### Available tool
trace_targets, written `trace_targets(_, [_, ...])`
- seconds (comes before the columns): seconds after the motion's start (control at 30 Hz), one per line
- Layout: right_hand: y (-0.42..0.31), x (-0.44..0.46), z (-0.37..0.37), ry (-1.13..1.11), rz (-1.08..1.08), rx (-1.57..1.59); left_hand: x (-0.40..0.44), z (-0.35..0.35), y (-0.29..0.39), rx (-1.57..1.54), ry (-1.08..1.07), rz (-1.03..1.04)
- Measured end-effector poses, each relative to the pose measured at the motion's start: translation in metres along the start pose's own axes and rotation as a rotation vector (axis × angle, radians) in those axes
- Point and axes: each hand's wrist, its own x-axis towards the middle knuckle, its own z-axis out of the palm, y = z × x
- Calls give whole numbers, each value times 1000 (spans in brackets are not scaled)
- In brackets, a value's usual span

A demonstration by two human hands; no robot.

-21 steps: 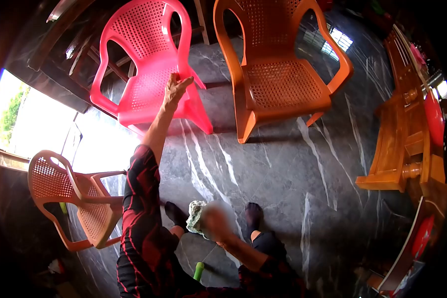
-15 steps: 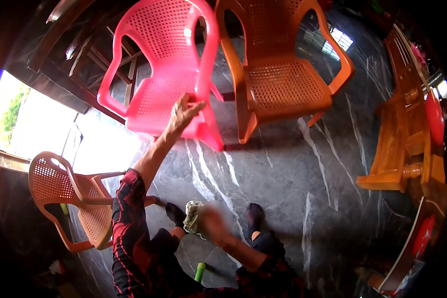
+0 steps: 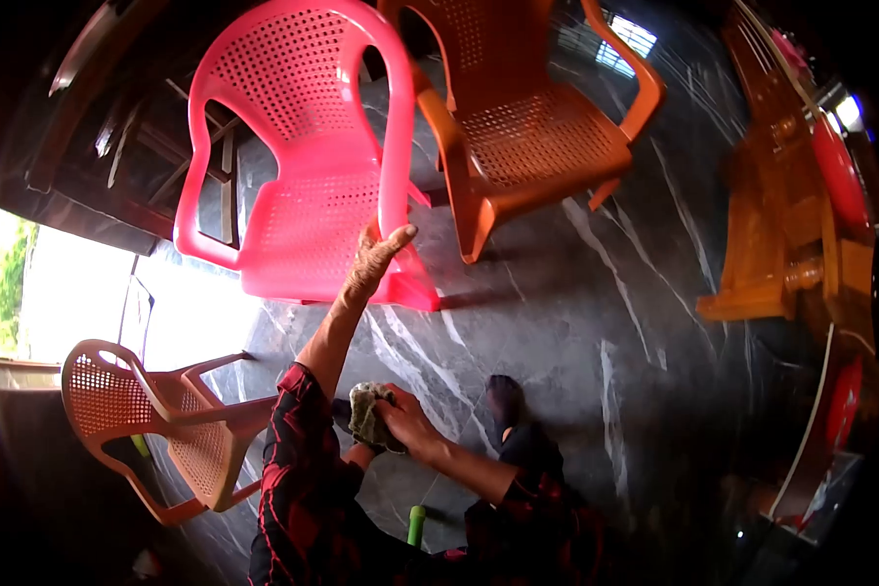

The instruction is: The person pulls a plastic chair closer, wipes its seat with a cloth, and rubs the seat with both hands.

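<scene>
My left hand (image 3: 376, 258) grips the front end of the right armrest of a pink plastic chair (image 3: 313, 220). Its thumb points to the right and its fingers go round the armrest. Lower down, near my feet, my right hand (image 3: 404, 418) holds a crumpled grey-green cloth (image 3: 369, 416), which hangs to the left of the fingers. The pink chair stands upright, its right side close to an orange-brown chair (image 3: 532, 146).
A light brown chair (image 3: 200, 444) stands at the left by a bright doorway (image 3: 78, 283). At the right is a wooden bench (image 3: 752, 293). A green tube end (image 3: 416, 525) shows at the bottom. Grey marbled floor (image 3: 557, 322) lies between.
The pink chair has come nearer with my left hand on its armrest. My right hand and the cloth have moved slightly up and left. The whole view has turned a little.
</scene>
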Motion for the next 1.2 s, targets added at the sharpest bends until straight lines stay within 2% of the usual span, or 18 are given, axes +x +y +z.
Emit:
trace_targets(0.2, [-11,1,-1,-96,31,204,-32,20,7,36,-43,7])
trace_targets(0.3, [-20,-8,-14,-55,-139,26,-63,37,-1,-40,-41,-63])
trace_targets(0.33, [-20,-8,-15,-27,-152,-26,-75,48,8,-5,-33,-185])
trace_targets(0.4, [-25,-14,-35,-156,-276,-203,-96,70,4,89,5,-130])
trace_targets(0.47, [-28,-20,-45,-141,-335,-384,-114,95,-1,263,13,47])
trace_targets(0.53, [-13,-15,-64,-321,-540,-950,-124,113,-12,414,-129,-74])
trace_targets(0.57, [-10,-19,-66,-297,-408,-875,-130,125,-12,474,-157,-117])
trace_targets(0.6, [14,-11,-83,-430,-815,-1229,-142,143,13,504,-95,-124])
trace_targets(0.67, [23,-15,-94,-438,-595,-795,-168,158,32,432,-200,-163])
trace_targets(0.73, [19,-21,-97,-351,-519,-696,-193,160,3,669,-124,118])
trace_targets(0.8, [-13,-26,-98,-173,-519,-811,-216,133,42,817,-141,35])
trace_targets(0.87, [-31,-22,-102,11,-529,-917,-236,63,18,835,136,385])
trace_targets(0.97, [-12,-14,-121,130,-556,-555,-267,-44,57,1223,640,423])
trace_targets(1.0, [-7,-14,-124,154,-541,-472,-280,-90,53,1273,791,270])
trace_targets(1.07, [-1,-21,-122,283,-716,-1027,-317,-138,59,1503,955,-22])
trace_targets(1.13, [13,-15,-128,300,-748,-1051,-341,-174,40,1215,888,-52])
trace_targets(1.17, [13,-17,-129,312,-765,-1041,-350,-174,34,899,861,-206])
trace_targets(1.2, [9,-22,-125,321,-786,-1028,-356,-194,6,617,781,-157])
